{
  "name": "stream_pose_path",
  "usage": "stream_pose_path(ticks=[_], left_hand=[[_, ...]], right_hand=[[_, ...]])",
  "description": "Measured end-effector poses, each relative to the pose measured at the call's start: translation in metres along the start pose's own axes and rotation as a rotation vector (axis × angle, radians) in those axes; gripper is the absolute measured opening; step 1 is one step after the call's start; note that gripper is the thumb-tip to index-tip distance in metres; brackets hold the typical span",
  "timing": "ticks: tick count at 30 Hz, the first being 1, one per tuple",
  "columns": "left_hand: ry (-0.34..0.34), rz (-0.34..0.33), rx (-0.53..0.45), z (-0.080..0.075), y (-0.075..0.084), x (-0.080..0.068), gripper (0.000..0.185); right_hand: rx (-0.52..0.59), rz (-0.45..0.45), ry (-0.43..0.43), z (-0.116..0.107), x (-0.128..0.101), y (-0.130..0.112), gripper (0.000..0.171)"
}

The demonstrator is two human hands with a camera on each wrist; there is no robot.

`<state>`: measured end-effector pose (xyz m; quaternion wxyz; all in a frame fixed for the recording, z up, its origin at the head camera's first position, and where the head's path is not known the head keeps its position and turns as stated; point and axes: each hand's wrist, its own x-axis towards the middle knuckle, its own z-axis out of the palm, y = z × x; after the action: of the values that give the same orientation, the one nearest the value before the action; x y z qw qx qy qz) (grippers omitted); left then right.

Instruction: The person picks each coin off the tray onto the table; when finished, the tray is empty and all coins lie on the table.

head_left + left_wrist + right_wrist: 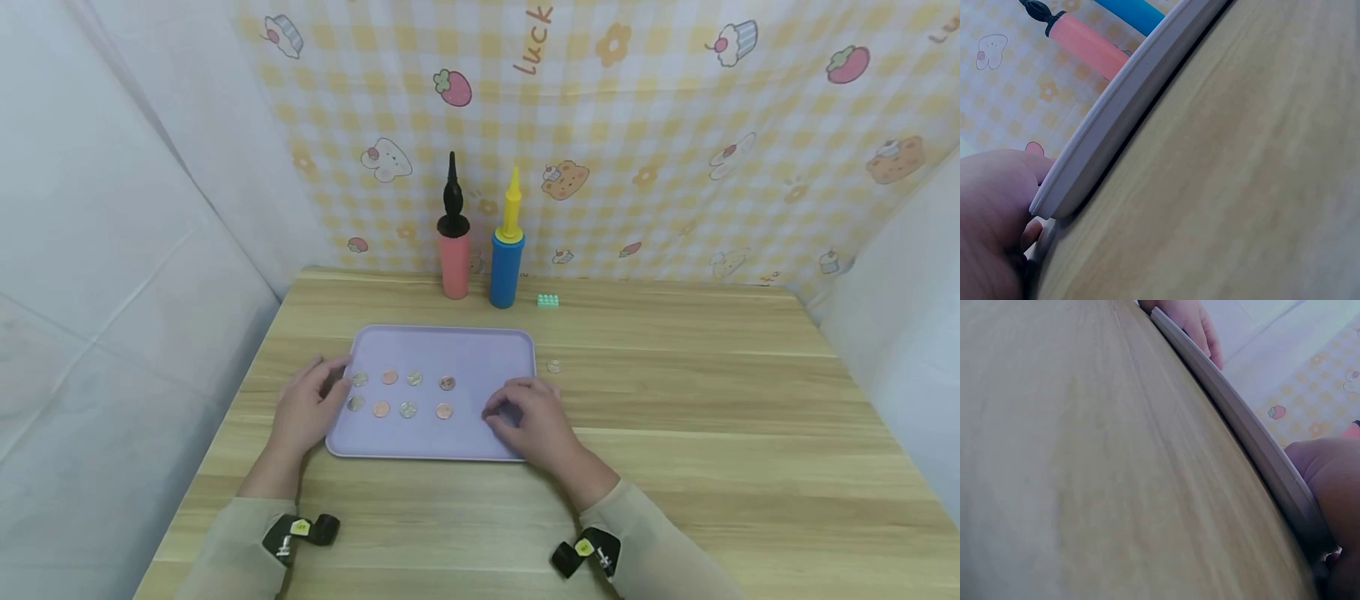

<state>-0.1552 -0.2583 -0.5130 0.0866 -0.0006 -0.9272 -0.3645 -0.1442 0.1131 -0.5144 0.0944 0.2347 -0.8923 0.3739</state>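
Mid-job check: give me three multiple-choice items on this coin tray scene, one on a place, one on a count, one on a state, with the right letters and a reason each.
1. Where does the lone silver coin lie?
A. on the wooden table right of the lilac plastic tray
B. inside the tray
C. beside the pink balloon pump

2. How many coins lie on the tray?
A. five
B. eight
C. twelve

3. How does the left hand stand?
A. raised clear of the table
B. at the tray's left edge, fingers by the rim
C. gripping the blue balloon pump

Answers: 1 A, the coin sits on bare wood just past the tray's right rim. 2 B, two rows of four show in the head view. 3 B, the head and left wrist views show it against the rim.
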Motion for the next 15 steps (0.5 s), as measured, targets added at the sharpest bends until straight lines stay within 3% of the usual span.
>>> stream_pose_path(ticks=[7,15], left_hand=[[0.002,0.003,0.006,-0.0001,0.001,-0.0002,0.041],[0.01,0.015,-0.005,-0.0008,-0.0003,0.0001,0.04]], right_hand=[[0.007,-0.117,0.03,0.0009,-0.0019,0.0051,0.019],[0.114,-0.084,0.09,0.0003,-0.0014,0.0063,0.029]])
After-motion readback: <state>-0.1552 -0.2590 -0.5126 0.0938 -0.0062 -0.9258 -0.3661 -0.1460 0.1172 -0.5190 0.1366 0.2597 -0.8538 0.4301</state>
